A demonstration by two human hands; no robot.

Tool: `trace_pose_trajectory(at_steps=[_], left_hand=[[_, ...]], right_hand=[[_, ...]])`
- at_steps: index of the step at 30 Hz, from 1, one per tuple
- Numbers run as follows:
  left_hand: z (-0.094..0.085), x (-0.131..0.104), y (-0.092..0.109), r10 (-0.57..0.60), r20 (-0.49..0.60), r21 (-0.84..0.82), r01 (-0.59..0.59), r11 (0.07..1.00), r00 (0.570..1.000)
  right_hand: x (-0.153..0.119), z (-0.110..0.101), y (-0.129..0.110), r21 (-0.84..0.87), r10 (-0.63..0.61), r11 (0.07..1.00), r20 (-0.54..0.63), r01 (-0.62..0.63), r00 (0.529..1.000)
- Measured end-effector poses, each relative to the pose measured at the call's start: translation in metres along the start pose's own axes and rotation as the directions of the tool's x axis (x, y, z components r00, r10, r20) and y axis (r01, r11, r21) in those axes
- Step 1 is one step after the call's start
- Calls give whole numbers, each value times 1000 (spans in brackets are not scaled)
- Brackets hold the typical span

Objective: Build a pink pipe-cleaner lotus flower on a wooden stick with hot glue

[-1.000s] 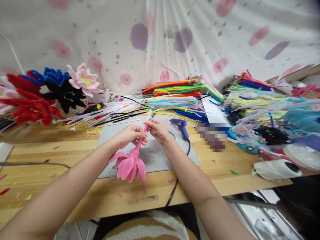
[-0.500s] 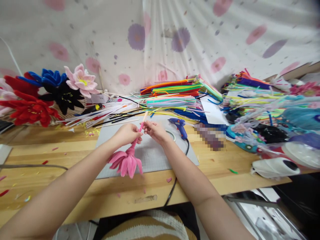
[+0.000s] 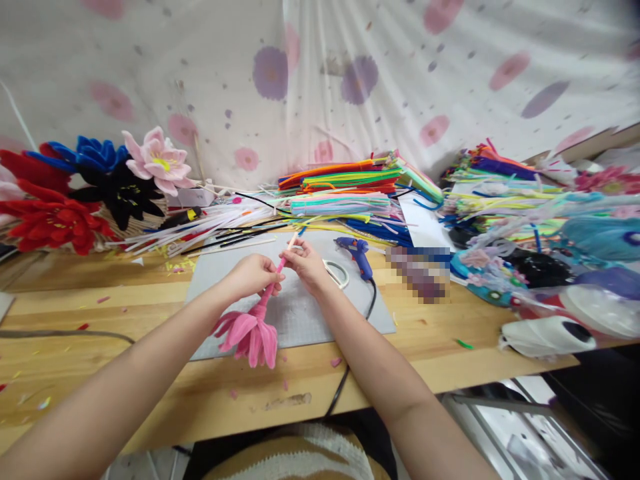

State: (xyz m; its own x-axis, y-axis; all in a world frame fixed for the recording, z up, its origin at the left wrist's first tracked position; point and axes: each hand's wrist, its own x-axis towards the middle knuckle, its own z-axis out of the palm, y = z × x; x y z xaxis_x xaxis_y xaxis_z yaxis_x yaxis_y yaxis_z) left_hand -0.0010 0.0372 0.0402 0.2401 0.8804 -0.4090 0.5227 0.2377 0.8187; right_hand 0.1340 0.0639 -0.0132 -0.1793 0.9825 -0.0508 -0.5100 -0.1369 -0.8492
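Hands were held together above a grey mat (image 3: 320, 320) laid near the middle of the wooden tabletop (image 3: 125, 393). The left hand (image 3: 253, 275) was closed around the upper stem of a pink pipe-cleaner flower (image 3: 249, 331), whose petals hung downward over the mat's front edge. The right hand (image 3: 306, 263) was pinched on the pale upper end of the same stem (image 3: 289, 247), which pointed up and toward the back edge of the tabletop. Just beside the right hand, a blue glue gun (image 3: 356, 253) was lying on the mat, its black cord (image 3: 350, 370) trailing over the front edge. A white half-round piece (image 3: 335, 272) was seen between the glue gun and the right wrist. Stacked pipe cleaners (image 3: 350, 187) in many colours were piled along the back edge. Finished flowers (image 3: 95, 190) in red, blue, black and pink were grouped at the back left corner. A white roll (image 3: 550, 337) was resting near the front right edge.
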Motion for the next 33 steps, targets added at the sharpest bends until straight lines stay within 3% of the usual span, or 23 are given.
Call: trace_pose_trajectory(at_steps=[5,10,13,18,23,28,33], left_hand=[[0,10,-13,15,12,162,-17,987,1000],[1,12,-14,28,-97,389,12,921,995],[2,12,-11,32,-127,439,27,898,991],[-3,15,-7,-25,-9,224,27,974,1000],[-12,15,-4,-109,91,6,109,994,990],[-15,20,-12,-91,147,-195,119,974,985],[-16,31,-26,-105,207,-357,174,918,973]], right_hand=[[6,0,8,-58,-80,995,-44,77,996],[8,0,13,-106,-96,990,-63,89,993],[9,0,15,-115,-85,991,-90,75,992],[10,-7,11,-104,29,994,-109,-40,994],[7,-24,5,-309,-119,950,-189,56,975],[0,-32,6,-519,-173,852,-156,69,972],[-8,-41,12,-739,-180,672,-94,53,979]])
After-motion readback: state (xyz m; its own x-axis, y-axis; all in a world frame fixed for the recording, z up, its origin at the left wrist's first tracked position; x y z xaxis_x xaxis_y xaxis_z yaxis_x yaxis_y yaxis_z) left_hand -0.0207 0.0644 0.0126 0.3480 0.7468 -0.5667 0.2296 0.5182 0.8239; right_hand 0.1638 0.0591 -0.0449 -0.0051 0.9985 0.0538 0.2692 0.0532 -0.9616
